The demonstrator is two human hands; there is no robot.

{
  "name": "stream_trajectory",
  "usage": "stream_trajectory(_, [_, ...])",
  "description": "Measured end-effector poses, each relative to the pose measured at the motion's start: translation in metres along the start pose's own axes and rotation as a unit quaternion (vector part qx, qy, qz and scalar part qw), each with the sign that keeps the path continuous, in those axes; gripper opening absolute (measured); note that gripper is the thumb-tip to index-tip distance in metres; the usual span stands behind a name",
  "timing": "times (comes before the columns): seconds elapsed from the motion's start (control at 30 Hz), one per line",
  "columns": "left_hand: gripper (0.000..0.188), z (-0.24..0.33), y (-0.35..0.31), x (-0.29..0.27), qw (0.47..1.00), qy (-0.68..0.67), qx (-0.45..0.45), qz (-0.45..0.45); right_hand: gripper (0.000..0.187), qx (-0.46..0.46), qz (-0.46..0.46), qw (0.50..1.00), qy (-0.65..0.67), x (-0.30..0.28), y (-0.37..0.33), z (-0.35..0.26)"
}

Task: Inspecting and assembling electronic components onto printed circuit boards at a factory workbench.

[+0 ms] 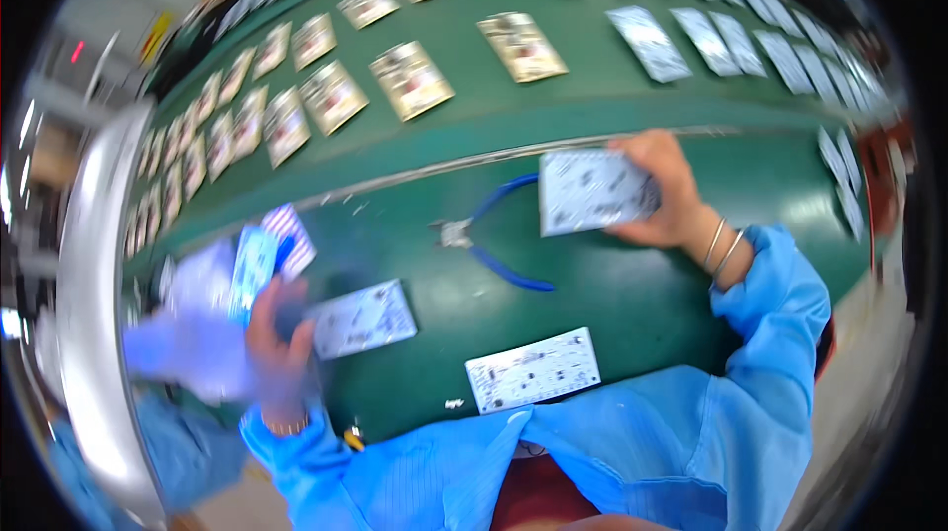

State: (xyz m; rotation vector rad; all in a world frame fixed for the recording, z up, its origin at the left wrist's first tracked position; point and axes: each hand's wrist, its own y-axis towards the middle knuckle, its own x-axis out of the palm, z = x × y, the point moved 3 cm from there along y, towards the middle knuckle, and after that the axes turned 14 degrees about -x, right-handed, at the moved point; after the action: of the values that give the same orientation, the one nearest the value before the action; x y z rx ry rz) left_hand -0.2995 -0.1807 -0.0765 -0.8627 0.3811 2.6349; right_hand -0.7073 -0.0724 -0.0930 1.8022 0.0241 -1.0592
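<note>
My right hand grips a white circuit board by its right end, raised above the green work surface. Fingers and thumb are closed on its edges. My left hand, smeared by motion, is beside the left end of another white circuit board. Its thumb and forefinger look apart, with a dark blur between them. A third circuit board lies directly in front of me. Between my hands rests a pair of blue-handled pliers, its handles spread and one partly hidden behind the raised board.
Beyond a ledge, rows of yellowish boards stand left and white boards right. A blue-and-white packet and a clear plastic bag lie past my left hand. A silvery rail runs along the left.
</note>
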Motion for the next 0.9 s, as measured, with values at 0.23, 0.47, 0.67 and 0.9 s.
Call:
stream_trajectory(0.23, [0.098,0.006,0.016,-0.025,0.983,0.117,0.055,0.131,0.073,-0.107,-0.101,0.985,0.094,0.138,0.174,-0.014])
stream_trajectory(0.47, [0.075,-0.002,0.004,-0.069,0.929,0.275,0.072,0.236,0.083,-0.161,-0.071,0.970,0.168,0.184,0.251,-0.039])
stream_trajectory(0.67, [0.065,0.005,-0.003,-0.077,0.928,0.210,0.097,0.292,0.082,-0.173,-0.045,0.967,0.182,0.188,0.262,-0.049])
stream_trajectory(0.9, [0.091,0.013,-0.010,-0.073,0.892,0.166,0.261,0.330,0.085,-0.186,0.072,0.974,0.104,0.177,0.261,-0.053])
